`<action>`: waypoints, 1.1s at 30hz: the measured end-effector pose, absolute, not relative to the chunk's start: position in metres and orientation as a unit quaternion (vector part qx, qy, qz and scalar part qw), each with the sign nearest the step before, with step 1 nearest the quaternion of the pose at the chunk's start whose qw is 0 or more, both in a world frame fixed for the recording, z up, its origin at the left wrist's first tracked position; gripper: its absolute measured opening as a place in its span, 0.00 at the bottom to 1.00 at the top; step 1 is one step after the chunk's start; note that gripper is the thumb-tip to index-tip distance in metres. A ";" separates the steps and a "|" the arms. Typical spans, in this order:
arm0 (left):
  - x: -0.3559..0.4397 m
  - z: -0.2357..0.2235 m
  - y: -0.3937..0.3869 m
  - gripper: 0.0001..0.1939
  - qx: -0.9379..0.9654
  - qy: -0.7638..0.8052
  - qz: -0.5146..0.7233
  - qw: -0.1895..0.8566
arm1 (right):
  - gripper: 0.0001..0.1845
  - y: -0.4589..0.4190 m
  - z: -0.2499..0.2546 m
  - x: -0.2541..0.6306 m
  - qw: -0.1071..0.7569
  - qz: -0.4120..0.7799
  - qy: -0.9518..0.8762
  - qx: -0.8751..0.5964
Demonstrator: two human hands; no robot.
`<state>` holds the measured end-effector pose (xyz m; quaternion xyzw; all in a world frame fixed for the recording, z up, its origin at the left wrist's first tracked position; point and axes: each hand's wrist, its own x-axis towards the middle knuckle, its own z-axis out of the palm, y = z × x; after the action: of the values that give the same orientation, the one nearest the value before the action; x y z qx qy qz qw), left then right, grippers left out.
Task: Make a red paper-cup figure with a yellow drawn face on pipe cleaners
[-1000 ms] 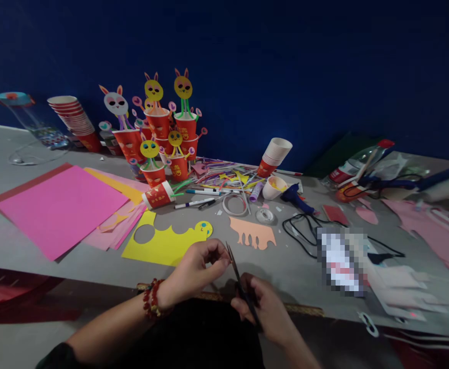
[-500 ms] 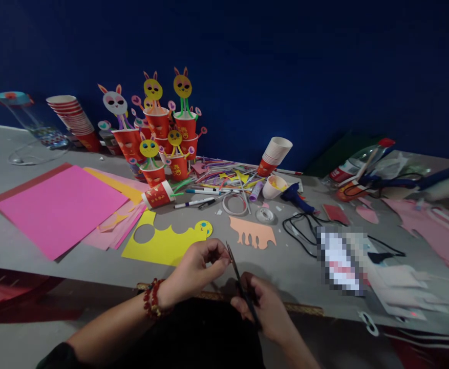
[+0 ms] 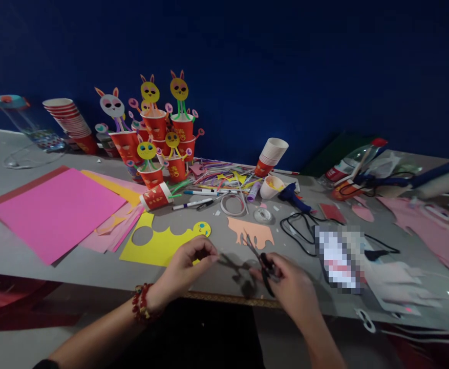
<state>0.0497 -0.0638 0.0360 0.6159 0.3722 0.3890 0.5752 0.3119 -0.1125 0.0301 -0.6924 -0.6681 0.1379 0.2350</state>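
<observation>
My right hand (image 3: 287, 279) grips a pair of scissors (image 3: 266, 274) by dark handles, the blades pointing up and left over the peach paper (image 3: 260, 234) with its scalloped cut edge. My left hand (image 3: 189, 266), with a red bead bracelet on the wrist, is closed in a pinch; whatever lies between its fingertips is too small to make out. Beside that hand is a yellow sheet (image 3: 158, 248) with round cut-outs. A yellow paper face (image 3: 201, 229) with blue eyes lies at the sheet's upper right corner.
Red paper cups (image 3: 176, 169) with paper rabbit figures stand at the back. Bright pink sheets (image 3: 55, 210) lie left. Pipe cleaners and markers (image 3: 193, 203) fill the middle. A blue glue gun (image 3: 295, 197), black cord (image 3: 301, 241) and blurred-out phone-like object (image 3: 337, 261) lie right.
My right hand has moved right and up with the scissors, away from my left hand's fingertips. The blades now hang over the peach paper. My left hand stays pinched, shifted slightly left.
</observation>
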 end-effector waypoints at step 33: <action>-0.006 0.013 -0.053 0.14 0.556 0.445 0.354 0.606 | 0.07 -0.038 0.046 0.346 0.013 0.196 -0.757 -0.623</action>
<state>-0.0057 -0.0532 0.0133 0.5557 0.4450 0.3542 0.6064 0.3456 -0.0378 0.0463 -0.6230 -0.7573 0.1956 0.0126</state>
